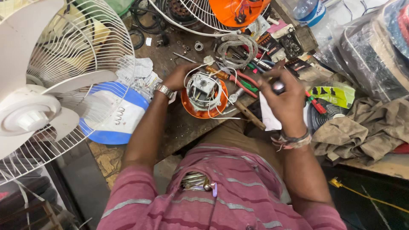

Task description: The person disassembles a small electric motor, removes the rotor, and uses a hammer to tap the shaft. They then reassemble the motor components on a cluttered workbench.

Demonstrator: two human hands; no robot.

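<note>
The left hand [178, 76] curls its fingers around the far-left edge of a round orange plastic motor housing [204, 96], steadying it on the bench; a bare metal fan motor [202, 86] with thin white wires [221, 111] looping off it sits inside that housing. The right hand [284, 99] is closed in a loose fist just right of the housing, pinching a small dark tool with a shiny rounded metal end [278, 87]; what kind of tool it is cannot be told. The housing rests near the middle of a worn brown wooden workbench [179, 127], close to its near edge. Between the two hands lie red-and-green-handled pliers [245, 83] and a wooden-handled tool [249, 115]. To the far side, a coil of grey cord [234, 44] and scattered small parts crowd the surface, with a second orange fan body behind a white wire grille [232, 12] at the top. On the left stands a white pedestal fan with wire guard [51, 85] over a blue-and-white base [115, 115]. On the right, a crumpled khaki cloth [362, 127] lies beside clear plastic-wrapped bundles [370, 55].
</note>
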